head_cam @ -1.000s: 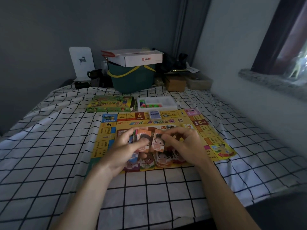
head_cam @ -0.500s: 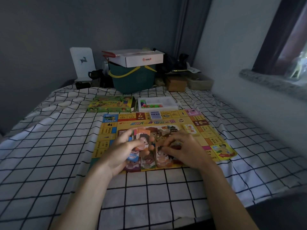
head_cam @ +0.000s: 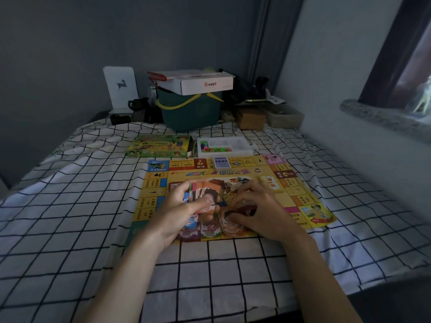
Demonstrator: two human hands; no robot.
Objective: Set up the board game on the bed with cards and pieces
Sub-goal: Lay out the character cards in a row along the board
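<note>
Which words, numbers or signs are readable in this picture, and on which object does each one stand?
"1000": on a green card lying at the near edge of the game board.
"?": on a brown square of the board, right side.
Red house logo with small characters: on the white carton; characters too blurred to read.
Board title and square labels: upside down, too blurred.
Green game box: print too small.

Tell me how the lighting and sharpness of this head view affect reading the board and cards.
Head view: dim room, daylight only from the window at right; the board reads yellow but its print is too soft to read; the cards in the left hand are murky; the right hand hides what it touches; wide-angle lens bends the sheet grid near the edges.
</note>
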